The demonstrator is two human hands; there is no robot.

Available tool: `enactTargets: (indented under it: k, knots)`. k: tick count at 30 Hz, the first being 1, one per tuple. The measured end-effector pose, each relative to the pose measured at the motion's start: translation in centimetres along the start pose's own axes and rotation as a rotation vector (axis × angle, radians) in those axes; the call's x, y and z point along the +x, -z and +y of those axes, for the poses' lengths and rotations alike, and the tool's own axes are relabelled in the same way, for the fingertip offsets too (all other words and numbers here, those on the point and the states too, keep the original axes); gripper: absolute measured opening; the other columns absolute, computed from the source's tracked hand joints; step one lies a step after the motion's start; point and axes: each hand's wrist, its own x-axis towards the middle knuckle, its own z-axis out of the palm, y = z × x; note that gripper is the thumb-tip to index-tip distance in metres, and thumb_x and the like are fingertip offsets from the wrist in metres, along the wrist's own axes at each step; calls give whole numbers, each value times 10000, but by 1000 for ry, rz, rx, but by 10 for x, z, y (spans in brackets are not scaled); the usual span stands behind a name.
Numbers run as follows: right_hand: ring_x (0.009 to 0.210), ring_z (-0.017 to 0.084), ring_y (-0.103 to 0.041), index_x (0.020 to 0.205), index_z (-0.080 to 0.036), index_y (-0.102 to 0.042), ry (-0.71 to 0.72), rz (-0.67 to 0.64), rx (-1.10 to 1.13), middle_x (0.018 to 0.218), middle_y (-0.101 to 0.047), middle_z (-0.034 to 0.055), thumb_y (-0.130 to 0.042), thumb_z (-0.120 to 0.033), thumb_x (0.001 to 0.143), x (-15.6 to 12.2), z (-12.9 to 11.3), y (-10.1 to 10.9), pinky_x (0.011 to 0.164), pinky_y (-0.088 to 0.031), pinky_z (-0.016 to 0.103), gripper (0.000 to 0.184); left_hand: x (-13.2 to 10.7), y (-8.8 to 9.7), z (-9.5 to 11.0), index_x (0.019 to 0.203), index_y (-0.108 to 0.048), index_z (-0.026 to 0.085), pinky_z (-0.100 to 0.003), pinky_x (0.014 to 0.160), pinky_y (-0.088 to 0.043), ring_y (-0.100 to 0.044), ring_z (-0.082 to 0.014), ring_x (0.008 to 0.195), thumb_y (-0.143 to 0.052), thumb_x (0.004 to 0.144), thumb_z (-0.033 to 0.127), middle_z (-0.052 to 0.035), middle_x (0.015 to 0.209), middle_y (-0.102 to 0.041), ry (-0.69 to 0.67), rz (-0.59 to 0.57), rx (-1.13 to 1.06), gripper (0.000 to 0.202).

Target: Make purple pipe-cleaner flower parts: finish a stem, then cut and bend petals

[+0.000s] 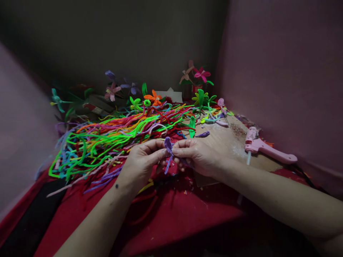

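Observation:
A purple pipe cleaner point(168, 144), bent into a petal-like loop with a tail hanging below, is pinched between my two hands above the front of the table. My left hand point(144, 157) grips its left side between thumb and index finger. From the right, my right hand point(194, 153) pinches the same piece near the base of the loop. The lower fingers of both hands are partly hidden. Just beyond them, a loose purple petal point(203, 134) and a green leaf shape point(192, 127) lie on the board.
Many coloured pipe cleaners point(115, 132) are heaped at left and centre. A pink glue gun point(268, 148) rests on a brown board point(222, 139) at right. Finished pipe-cleaner flowers, including an orange flower point(153, 97) and a pink flower point(202, 74), stand behind. Red cloth point(187, 221) covers the table.

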Motion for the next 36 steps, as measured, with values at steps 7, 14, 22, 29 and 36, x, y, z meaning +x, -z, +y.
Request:
enactTargets:
  k: [7,14,22,29,36]
  knots:
    - [427,60,-437,670,-133,-549,37,25,-17,520,-533,-29,-640,-221,730,-2,-1,-2,428,-361,185,140,0,1,-3,795,-694,159,-157,446,-416,-523,-67,515,-726,673,188,10,667,-629,-52,0,19,129]
    - [424,61,-442,650,-134,-556,56,10,-36,532,-554,-19,-641,-229,717,-2,-1,-1,427,-357,189,144,1,1,-5,771,-680,158,-171,486,-435,-531,-77,536,-705,698,179,11,635,-611,-71,4,39,80]
    - [418,58,-444,631,-131,-546,49,-42,-23,527,-554,-24,-715,-295,664,-2,0,-1,426,-355,195,237,2,6,-9,787,-660,162,-180,458,-419,-514,-81,518,-679,728,184,11,649,-586,-61,-99,13,66]
    - [438,60,-456,642,-132,-562,101,-52,-19,540,-560,-23,-737,-332,657,-3,3,-2,436,-360,195,266,3,6,-11,844,-674,169,-197,558,-465,-523,-70,534,-666,736,156,7,685,-607,-82,-148,-76,109]
    - [429,55,-435,576,-128,-552,150,-8,-89,494,-523,-35,-752,-307,628,-6,0,-7,440,-326,199,274,3,6,-13,875,-680,180,-219,635,-476,-528,-77,588,-679,730,192,7,708,-609,-83,-164,-72,146]
